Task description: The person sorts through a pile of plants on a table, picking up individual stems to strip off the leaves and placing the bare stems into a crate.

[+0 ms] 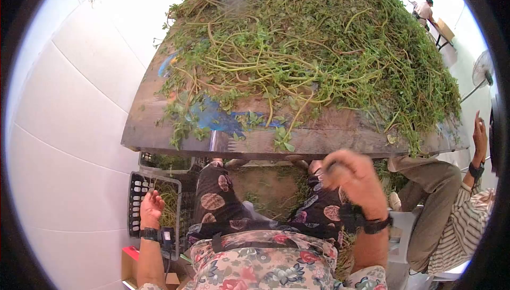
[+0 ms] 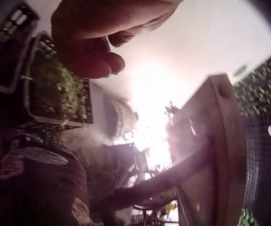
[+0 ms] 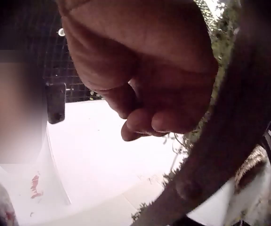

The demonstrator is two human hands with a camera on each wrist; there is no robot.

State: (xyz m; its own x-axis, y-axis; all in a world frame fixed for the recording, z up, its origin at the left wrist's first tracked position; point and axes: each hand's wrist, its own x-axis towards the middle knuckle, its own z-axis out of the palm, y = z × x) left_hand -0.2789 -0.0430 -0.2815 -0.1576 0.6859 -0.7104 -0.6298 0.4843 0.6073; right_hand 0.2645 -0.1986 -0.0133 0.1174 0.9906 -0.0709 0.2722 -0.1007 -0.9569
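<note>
A wooden table point(image 1: 340, 133) bears a large heap of green leafy stems point(image 1: 319, 51). My left hand point(image 1: 152, 210) is above a black plastic crate point(image 1: 139, 184) at the left, its fingers loosely curled. In the left wrist view the left fingers point(image 2: 93, 66) bend in and no thing shows between them. My right hand point(image 1: 356, 181), blurred, is raised by the table's front edge, over my right thigh. Its fingers point(image 3: 168, 120) curl loosely beside the thumb in the right wrist view, with nothing seen in them.
Cut stems lie in the crate, and a second crate point(image 1: 170, 161) stands beyond it. At the right sits another person in a striped top point(image 1: 462, 237), one hand raised. A standing fan point(image 1: 482, 69) and a far person point(image 1: 423, 11) are at the back right. A red box point(image 1: 130, 261) is at lower left.
</note>
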